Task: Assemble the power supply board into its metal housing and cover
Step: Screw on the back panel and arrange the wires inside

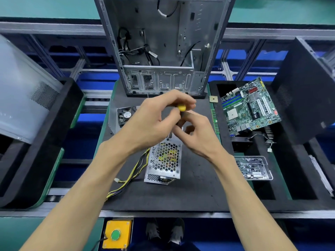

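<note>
The power supply (164,163) stands on the black mat (190,192), a silver metal housing with honeycomb holes through which the board shows. Yellow and black cables (130,175) trail from its left side. A screwdriver with a yellow-topped handle (181,107) stands upright over the housing's far edge, its shaft pointing down at the metal. My left hand (155,120) grips the top of the handle. My right hand (197,133) pinches the screwdriver lower down, near the shaft. The tip is partly hidden behind my fingers.
An open computer case (163,42) stands at the back of the mat. A fan in a metal cover (124,115) lies behind my left hand. A motherboard (250,107), a CPU chip (213,99) and a screw tray (253,168) are on the right. A yellow button box (117,234) sits below.
</note>
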Available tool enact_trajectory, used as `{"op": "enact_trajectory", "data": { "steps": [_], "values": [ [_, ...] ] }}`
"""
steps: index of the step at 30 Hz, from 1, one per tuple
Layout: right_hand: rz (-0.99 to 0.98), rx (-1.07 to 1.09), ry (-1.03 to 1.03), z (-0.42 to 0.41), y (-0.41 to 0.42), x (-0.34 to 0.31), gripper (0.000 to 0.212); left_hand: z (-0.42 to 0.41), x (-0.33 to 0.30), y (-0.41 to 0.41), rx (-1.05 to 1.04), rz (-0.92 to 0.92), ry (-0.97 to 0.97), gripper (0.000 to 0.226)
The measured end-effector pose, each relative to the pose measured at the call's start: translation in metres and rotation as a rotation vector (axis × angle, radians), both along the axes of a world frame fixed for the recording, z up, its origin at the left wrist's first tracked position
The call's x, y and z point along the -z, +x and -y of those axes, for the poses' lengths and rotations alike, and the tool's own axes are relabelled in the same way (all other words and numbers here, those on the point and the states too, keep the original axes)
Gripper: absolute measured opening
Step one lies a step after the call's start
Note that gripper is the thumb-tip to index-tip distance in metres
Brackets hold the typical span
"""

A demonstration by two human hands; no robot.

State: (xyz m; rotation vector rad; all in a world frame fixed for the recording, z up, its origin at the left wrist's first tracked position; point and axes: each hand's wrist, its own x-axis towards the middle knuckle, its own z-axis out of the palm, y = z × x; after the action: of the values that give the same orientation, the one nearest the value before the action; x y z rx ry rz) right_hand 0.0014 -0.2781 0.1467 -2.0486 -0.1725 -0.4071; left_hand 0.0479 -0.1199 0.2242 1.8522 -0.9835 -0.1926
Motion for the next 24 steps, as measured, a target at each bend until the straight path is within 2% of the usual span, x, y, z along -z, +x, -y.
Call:
{"op": "enact_trajectory", "data": {
  "steps": [3, 6, 10, 18, 20, 22, 24],
  "values": [
    [0.020, -0.009, -0.009, 0.001, 0.002, -0.002, 0.020, 0.003, 0.005, -0.001, -0.117, 0.102, -0.011, 0.021],
    [0.010, -0.003, -0.015, 0.001, 0.004, -0.004, 0.026, 0.003, 0.007, 0.000, -0.181, 0.092, -0.083, 0.026],
    [0.002, -0.022, 0.026, 0.002, 0.005, -0.005, 0.011, 0.000, 0.008, 0.000, -0.151, 0.076, -0.106, 0.038],
    [-0.011, 0.010, 0.032, 0.000, 0.003, 0.000, 0.019, -0.007, 0.018, -0.003, -0.130, -0.058, -0.144, 0.040],
    [-0.056, 0.091, 0.161, 0.000, 0.000, 0.001, 0.011, -0.012, 0.027, -0.003, -0.213, -0.077, -0.189, 0.033],
    [-0.059, 0.162, 0.419, 0.001, -0.003, 0.001, 0.016, -0.022, 0.042, 0.001, -0.404, -0.132, -0.193, 0.022],
    [-0.073, 0.254, 0.506, 0.006, -0.003, 0.001, 0.025, -0.033, 0.060, 0.010, -0.565, -0.244, -0.033, 0.012]
  ]
}}
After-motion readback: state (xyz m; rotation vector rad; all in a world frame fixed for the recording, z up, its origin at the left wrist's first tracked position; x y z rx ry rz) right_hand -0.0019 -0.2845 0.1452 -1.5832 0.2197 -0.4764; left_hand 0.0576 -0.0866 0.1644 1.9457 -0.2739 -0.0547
